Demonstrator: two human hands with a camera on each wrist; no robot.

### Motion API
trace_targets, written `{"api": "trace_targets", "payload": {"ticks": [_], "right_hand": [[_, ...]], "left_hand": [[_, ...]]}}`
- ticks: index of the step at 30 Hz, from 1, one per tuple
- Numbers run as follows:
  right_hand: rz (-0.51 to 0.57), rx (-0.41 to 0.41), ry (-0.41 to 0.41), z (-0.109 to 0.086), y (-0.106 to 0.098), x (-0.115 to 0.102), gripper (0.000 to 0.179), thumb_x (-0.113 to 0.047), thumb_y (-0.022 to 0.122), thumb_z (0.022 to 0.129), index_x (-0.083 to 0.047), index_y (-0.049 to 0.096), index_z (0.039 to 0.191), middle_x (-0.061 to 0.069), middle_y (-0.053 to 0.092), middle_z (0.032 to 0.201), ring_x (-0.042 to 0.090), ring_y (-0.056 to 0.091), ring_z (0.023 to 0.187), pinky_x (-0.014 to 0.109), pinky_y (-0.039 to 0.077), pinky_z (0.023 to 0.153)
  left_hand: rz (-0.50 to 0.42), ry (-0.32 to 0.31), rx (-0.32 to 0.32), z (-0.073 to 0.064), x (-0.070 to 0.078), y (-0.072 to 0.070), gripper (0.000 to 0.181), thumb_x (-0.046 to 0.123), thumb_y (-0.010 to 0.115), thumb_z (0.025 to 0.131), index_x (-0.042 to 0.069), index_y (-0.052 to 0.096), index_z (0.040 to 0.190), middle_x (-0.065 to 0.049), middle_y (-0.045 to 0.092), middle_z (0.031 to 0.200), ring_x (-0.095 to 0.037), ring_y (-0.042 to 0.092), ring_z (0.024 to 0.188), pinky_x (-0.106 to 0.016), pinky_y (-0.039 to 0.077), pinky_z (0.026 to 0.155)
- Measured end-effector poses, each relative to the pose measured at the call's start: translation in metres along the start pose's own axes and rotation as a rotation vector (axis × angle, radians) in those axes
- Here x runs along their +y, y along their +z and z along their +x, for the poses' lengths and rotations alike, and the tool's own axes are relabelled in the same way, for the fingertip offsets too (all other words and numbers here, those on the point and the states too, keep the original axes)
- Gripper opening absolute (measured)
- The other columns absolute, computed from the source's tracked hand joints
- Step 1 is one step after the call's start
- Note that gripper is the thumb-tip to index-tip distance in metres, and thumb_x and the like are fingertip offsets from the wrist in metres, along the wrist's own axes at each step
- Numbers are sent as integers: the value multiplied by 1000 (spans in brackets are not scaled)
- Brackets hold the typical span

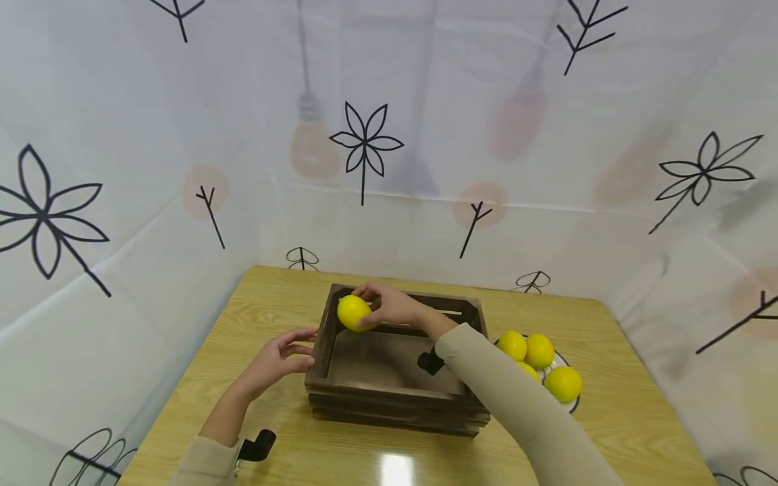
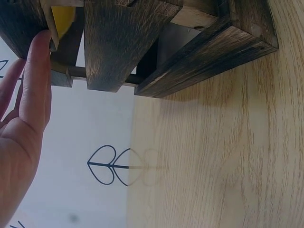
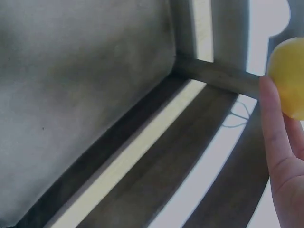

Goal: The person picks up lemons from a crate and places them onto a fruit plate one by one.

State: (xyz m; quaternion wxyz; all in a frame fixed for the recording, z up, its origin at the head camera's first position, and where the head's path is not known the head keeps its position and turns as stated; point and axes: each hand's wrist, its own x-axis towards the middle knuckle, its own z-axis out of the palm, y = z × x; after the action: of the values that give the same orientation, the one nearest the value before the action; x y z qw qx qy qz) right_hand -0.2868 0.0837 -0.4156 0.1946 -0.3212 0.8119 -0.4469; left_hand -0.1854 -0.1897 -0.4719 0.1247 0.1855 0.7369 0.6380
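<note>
A yellow lemon is pinched between the thumb and fingers of my right hand, up over the back left corner of a dark wooden crate. In the right wrist view the lemon shows at the right edge, against the crate's slatted wall. My left hand rests its fingertips on the outside of the crate's left end, fingers extended. The left wrist view shows that hand along the crate's slats. Nothing lies on the visible part of the crate's floor.
To the right of the crate, several lemons lie on a white plate with a dark rim, partly hidden by my right sleeve. All stand on a light wood table. A patterned white cloth hangs behind and at the sides.
</note>
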Motion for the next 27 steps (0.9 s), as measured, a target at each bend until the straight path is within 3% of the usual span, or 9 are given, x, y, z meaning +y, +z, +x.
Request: {"api": "trace_targets", "payload": {"ticks": [8,15,22,27], "right_hand": [[65,65,5,-15,-8,-11,54,-16,76,78,-14,49,125,8,52,118,22,59,93,35,52,75],[203,125,-20,-32,-16,-25,54,-10,74,80,-8,46,127,15,46,120,27,59,94,48,52,76],[247,227,-39,-48,-23,-32,56,-11,74,79,-7,46,128,18,46,118,29,58,93,39,54,71],[253,285,-35,-60,-29,-34,56,-15,75,79,-9,47,128,17,48,117,29,57,93,40,54,71]], "left_hand": [[23,-2,5,-3,-1,1,60,15,66,87,2,39,140,-23,40,134,-37,46,114,-36,51,81],[25,4,8,-3,0,1,60,15,66,87,3,40,140,-23,40,134,-39,45,115,-36,51,80],[27,12,3,-3,-1,1,60,13,66,88,2,39,140,-24,39,134,-39,45,115,-36,51,80],[27,17,1,-2,-1,2,60,14,65,88,2,38,140,-24,39,134,-40,44,116,-36,50,80]]}}
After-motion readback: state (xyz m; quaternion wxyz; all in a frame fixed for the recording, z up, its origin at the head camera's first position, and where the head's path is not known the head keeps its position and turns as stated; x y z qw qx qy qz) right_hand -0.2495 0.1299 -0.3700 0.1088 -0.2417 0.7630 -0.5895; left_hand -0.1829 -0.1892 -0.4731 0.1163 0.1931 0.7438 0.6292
